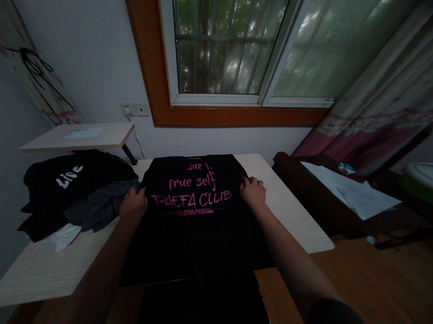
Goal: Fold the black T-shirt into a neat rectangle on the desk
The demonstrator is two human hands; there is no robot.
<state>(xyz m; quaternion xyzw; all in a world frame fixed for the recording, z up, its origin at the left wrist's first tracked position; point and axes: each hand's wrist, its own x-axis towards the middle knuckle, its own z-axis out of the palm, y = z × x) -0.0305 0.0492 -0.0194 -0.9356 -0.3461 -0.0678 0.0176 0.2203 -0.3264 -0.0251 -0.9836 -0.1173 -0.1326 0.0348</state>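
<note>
A black T-shirt (191, 240) with pink lettering lies spread on the pale wooden table (295, 216), its lower part reaching the near edge. At the shirt's left side, my left hand (133, 202) has its fingers closed on the cloth. My right hand (253, 191) pinches the opposite side at about the same height. Between the two hands the printed front faces up, and the far end of the shirt looks folded over in a straight line. Some fingertips are hidden by the hands themselves.
Left of the shirt sits a heap of dark clothes (83, 178), partly under a small raised shelf (77, 136) with a paper on it. A wall socket (134, 109) and window are behind. To the right stands a dark brown piece of furniture (312, 191) bearing white sheets (348, 191).
</note>
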